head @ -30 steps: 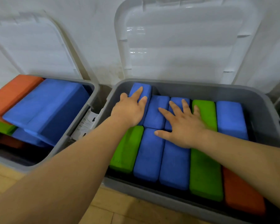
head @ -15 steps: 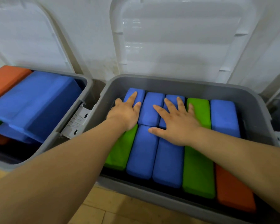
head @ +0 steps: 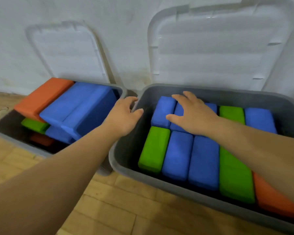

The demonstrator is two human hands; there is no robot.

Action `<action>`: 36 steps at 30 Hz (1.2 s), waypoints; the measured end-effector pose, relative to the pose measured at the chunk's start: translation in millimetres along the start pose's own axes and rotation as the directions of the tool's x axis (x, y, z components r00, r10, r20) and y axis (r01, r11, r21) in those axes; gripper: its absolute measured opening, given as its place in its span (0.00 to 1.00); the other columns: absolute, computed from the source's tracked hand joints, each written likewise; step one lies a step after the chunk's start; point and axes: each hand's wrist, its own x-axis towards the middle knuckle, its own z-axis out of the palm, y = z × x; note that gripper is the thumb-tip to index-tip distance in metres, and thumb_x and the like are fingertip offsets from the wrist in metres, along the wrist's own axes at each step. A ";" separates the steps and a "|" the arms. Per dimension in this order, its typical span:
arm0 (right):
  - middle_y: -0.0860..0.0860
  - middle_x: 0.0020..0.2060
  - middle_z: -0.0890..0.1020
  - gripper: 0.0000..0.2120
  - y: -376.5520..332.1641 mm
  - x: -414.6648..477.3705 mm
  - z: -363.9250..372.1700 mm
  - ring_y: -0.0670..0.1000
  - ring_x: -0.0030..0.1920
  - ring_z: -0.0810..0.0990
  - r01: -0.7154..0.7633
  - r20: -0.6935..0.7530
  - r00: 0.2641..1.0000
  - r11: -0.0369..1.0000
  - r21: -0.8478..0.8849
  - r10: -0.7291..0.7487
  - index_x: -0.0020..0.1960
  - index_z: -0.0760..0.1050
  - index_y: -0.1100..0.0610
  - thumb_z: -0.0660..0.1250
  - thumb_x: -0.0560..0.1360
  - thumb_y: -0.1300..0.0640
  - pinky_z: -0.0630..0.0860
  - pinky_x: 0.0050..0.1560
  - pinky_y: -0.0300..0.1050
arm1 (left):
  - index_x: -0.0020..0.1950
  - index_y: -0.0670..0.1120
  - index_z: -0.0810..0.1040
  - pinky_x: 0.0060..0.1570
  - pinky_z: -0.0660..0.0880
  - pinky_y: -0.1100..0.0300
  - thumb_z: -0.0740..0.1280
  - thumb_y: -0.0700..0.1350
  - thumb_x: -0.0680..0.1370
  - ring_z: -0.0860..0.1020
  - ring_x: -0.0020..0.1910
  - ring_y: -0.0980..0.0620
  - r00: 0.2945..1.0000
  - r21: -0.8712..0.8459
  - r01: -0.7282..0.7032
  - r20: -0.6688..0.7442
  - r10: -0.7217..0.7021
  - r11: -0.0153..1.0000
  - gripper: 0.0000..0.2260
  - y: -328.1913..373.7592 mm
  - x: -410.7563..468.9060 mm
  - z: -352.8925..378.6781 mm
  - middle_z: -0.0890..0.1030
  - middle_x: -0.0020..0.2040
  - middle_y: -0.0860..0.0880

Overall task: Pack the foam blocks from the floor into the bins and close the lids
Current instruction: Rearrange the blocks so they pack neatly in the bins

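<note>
Two grey bins stand side by side against the wall. The right bin [head: 126,150] holds a flat layer of foam blocks: several blue [head: 176,155], two green [head: 154,148] and an orange one [head: 275,200]. The left bin [head: 15,138] holds loosely piled blocks, with a big blue block [head: 78,109] and an orange block [head: 42,95] on top. My left hand [head: 124,114] hovers over the gap between the bins, fingers relaxed, holding nothing. My right hand [head: 192,114] is spread above the far blue blocks in the right bin.
Both translucent white lids stand open against the white wall, the left lid [head: 66,53] and the right lid [head: 215,48]. Wooden floor [head: 117,200] lies in front of the bins.
Both hands have lifted off the blue blocks. My left hand has moved left, out of the right bin to its left rim. The view has swung left and pulled back.
</note>
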 end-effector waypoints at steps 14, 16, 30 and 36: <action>0.54 0.79 0.54 0.37 -247.2 103.8 66.2 0.64 0.75 0.60 0.139 0.013 0.990 0.980 0.142 -0.142 0.81 0.54 0.45 0.64 0.76 0.38 0.64 0.74 0.58 | 0.77 0.55 0.67 0.71 0.64 0.41 0.60 0.66 0.75 0.65 0.71 0.36 0.947 0.430 0.207 -0.315 -0.068 0.879 0.32 -184.4 18.7 -164.9 0.66 0.72 0.40; 0.54 0.81 0.44 0.38 -273.6 128.5 82.9 0.68 0.77 0.54 0.045 0.070 0.996 0.992 0.116 -0.053 0.82 0.49 0.43 0.61 0.78 0.35 0.60 0.75 0.61 | 0.78 0.60 0.63 0.73 0.60 0.38 0.61 0.67 0.77 0.61 0.75 0.35 0.954 0.492 0.249 -0.273 -0.124 0.834 0.30 -213.9 42.5 -176.0 0.61 0.77 0.42; 0.48 0.80 0.33 0.36 -314.4 177.3 108.0 0.67 0.78 0.50 -0.265 0.228 0.940 0.964 0.017 0.254 0.81 0.46 0.38 0.57 0.79 0.32 0.59 0.77 0.61 | 0.76 0.72 0.32 0.72 0.39 0.26 0.39 0.77 0.74 0.36 0.76 0.25 0.915 0.525 0.179 0.221 -0.337 0.832 0.32 -272.3 111.3 -187.2 0.34 0.82 0.56; 0.49 0.79 0.32 0.36 -312.5 189.5 110.7 0.66 0.79 0.46 -0.265 0.287 0.919 0.962 -0.063 0.271 0.81 0.42 0.37 0.55 0.79 0.32 0.54 0.79 0.62 | 0.74 0.72 0.28 0.71 0.39 0.25 0.39 0.76 0.75 0.34 0.76 0.25 0.866 0.540 0.199 0.295 -0.405 0.818 0.32 -270.3 119.9 -192.0 0.30 0.80 0.55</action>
